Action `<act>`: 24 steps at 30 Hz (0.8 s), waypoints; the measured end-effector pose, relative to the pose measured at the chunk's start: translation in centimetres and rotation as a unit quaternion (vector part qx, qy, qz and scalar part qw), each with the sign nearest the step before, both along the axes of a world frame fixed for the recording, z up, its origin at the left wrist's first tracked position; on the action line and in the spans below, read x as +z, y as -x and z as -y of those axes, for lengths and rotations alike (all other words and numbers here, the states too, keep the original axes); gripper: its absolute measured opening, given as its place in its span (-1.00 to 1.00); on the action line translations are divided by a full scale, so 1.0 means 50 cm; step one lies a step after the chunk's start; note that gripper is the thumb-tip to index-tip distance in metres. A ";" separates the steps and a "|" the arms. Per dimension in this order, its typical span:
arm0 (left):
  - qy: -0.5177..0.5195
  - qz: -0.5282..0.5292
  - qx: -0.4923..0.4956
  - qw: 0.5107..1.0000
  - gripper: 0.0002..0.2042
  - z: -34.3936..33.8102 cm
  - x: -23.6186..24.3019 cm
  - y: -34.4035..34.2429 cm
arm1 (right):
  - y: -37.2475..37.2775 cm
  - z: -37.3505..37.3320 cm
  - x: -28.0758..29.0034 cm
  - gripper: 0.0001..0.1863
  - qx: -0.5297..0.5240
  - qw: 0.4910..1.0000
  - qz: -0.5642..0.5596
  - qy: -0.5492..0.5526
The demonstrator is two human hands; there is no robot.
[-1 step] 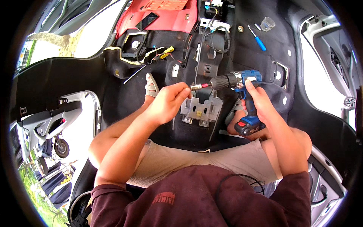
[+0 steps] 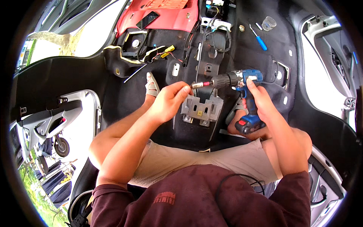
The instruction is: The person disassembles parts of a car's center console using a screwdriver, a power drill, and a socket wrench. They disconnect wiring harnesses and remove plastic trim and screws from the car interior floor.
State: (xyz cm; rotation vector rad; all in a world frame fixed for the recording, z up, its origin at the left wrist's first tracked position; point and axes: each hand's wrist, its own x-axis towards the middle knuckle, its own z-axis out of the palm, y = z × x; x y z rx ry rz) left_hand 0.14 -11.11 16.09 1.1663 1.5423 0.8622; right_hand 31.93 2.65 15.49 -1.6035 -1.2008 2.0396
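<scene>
A blue and black cordless drill [image 2: 245,106] is gripped in my right hand [image 2: 257,100], thumb along the upper handle. Its chuck [image 2: 223,80] points left and carries a short red and silver bit holder [image 2: 203,84]. My left hand [image 2: 170,102] pinches the tip of this holder; whatever small piece may be between the fingertips is too small to make out. Just below both hands, a silver metal bracket [image 2: 208,111] with slots and a small yellow square sits on the raised middle of the black car floor [image 2: 134,94].
Around me lie a blue screwdriver [image 2: 260,41], a clear cup [image 2: 268,24], a thin rod [image 2: 134,73], a phone [image 2: 147,20] on a red panel [image 2: 174,19], and loose wiring with yellow connectors [image 2: 166,52]. My sandaled feet flank the bracket; door openings are on both sides.
</scene>
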 end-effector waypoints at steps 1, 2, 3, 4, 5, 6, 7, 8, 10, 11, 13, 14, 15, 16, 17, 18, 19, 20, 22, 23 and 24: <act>0.041 0.062 0.048 0.996 -0.73 0.009 -0.044 0.000 | 0.003 -0.010 -0.010 -0.36 -0.016 1.000 -0.012 -0.005; 0.059 0.106 0.088 0.989 -0.69 0.035 -0.124 0.021 | 0.004 -0.026 -0.031 -0.36 -0.059 0.998 -0.006 0.011; 0.144 0.059 0.109 0.982 -0.67 0.058 -0.194 0.032 | -0.004 -0.045 -0.059 -0.37 -0.104 0.994 0.005 0.025; 0.230 0.009 0.131 0.964 -0.65 0.091 -0.262 0.042 | -0.009 -0.069 -0.086 -0.38 -0.157 0.985 0.018 0.070; 0.305 -0.065 0.055 0.949 -0.70 0.137 -0.344 0.062 | -0.017 -0.092 -0.122 -0.37 -0.216 0.970 -0.002 0.113; 0.344 -0.043 -0.036 0.937 -0.77 0.168 -0.406 0.074 | -0.022 -0.116 -0.148 -0.39 -0.272 0.956 -0.001 0.112; 0.354 -0.126 -0.078 0.923 -0.79 0.182 -0.462 0.082 | -0.033 -0.142 -0.178 -0.40 -0.328 0.938 0.002 0.111; 0.362 -0.208 -0.123 0.900 -0.80 0.192 -0.519 0.089 | -0.067 -0.177 -0.226 -0.41 -0.360 0.927 -0.004 0.107; 0.368 -0.356 -0.141 0.848 -0.77 0.206 -0.614 0.095 | -0.132 -0.265 -0.318 -0.45 -0.425 0.894 0.034 0.139; 0.395 -0.357 -0.176 0.828 -0.75 0.233 -0.680 0.112 | -0.143 -0.297 -0.358 -0.44 -0.436 0.895 0.051 0.085; 0.462 -0.328 -0.132 0.813 -0.71 0.276 -0.753 0.115 | -0.096 -0.331 -0.376 -0.45 -0.447 0.888 0.060 0.089; 0.463 -0.307 -0.094 0.826 -0.71 0.266 -0.742 0.086 | -0.099 -0.349 -0.392 -0.45 -0.456 0.884 0.021 0.099; 0.459 -0.287 -0.059 0.839 -0.71 0.231 -0.701 0.058 | -0.113 -0.376 -0.413 -0.45 -0.469 0.877 -0.020 0.106; 0.446 -0.284 0.074 0.845 -0.75 0.203 -0.651 0.029 | -0.136 -0.404 -0.438 -0.46 -0.479 0.869 -0.059 0.112; 0.462 -0.273 0.079 0.840 -0.76 0.188 -0.619 0.021 | -0.169 -0.426 -0.473 -0.46 -0.448 0.874 -0.120 0.145; 0.483 -0.267 0.104 0.828 -0.77 0.188 -0.592 0.030 | -0.111 -0.418 -0.463 -0.47 -0.417 0.882 -0.127 0.178; 0.502 -0.260 0.127 0.815 -0.77 0.194 -0.582 0.036 | -0.060 -0.402 -0.449 -0.48 -0.387 0.888 -0.133 0.211; 0.492 -0.280 0.098 0.819 -0.77 0.200 -0.582 0.037 | -0.050 -0.405 -0.451 -0.43 -0.338 0.910 -0.101 0.219; 0.504 -0.288 0.078 0.810 -0.77 0.194 -0.598 0.030 | -0.094 -0.401 -0.534 -0.39 -0.299 0.929 -0.083 0.202; 0.507 -0.291 0.075 0.808 -0.76 0.177 -0.596 0.033 | -0.081 -0.405 -0.545 -0.37 -0.275 0.940 -0.076 0.190; 0.509 -0.288 0.064 0.808 -0.73 0.179 -0.584 0.034 | -0.077 -0.385 -0.557 -0.32 -0.273 0.958 -0.006 0.090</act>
